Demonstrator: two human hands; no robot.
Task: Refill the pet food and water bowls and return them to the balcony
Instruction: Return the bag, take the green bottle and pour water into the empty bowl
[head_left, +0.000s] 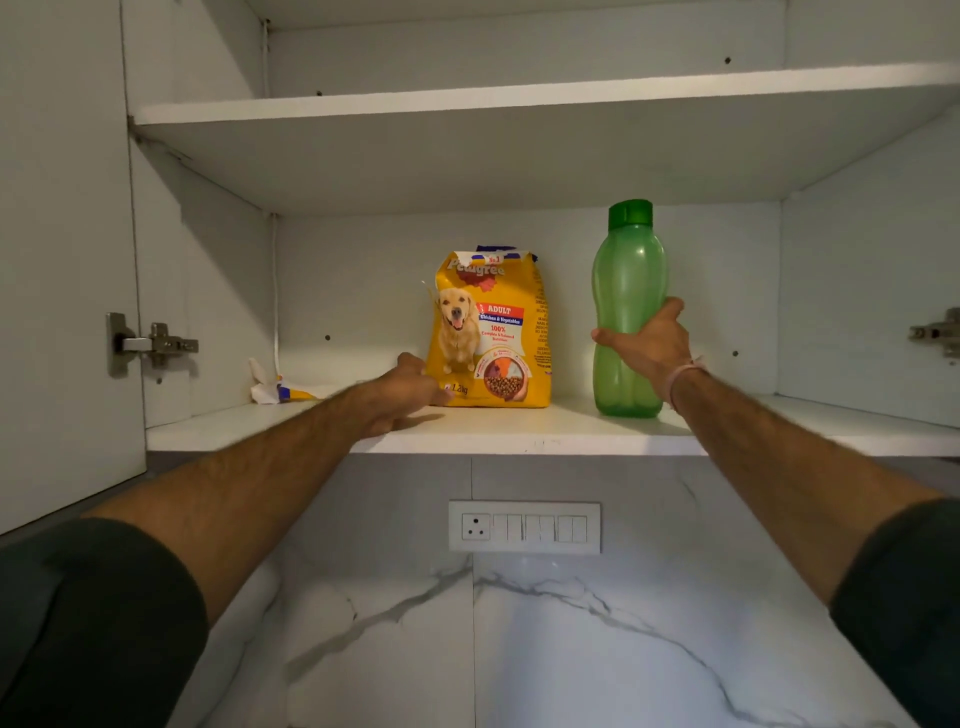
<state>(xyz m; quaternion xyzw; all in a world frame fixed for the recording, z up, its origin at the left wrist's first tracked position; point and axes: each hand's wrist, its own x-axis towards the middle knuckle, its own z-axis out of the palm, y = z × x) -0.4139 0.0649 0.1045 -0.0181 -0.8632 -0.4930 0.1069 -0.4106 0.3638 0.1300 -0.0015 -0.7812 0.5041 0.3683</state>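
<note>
Right hand (652, 345) grasping the green bottle (628, 270) round its middle, bottle upright on the cabinet shelf (519, 428). Left hand (408, 392) touching the lower corner of the yellow pet food bag (491, 332), which stands just to its right, between both hands; its grip cannot be told

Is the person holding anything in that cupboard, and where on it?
The right hand grips the green bottle round its middle. The left hand reaches the dog food bag at its lower corner; grip unclear.
</note>
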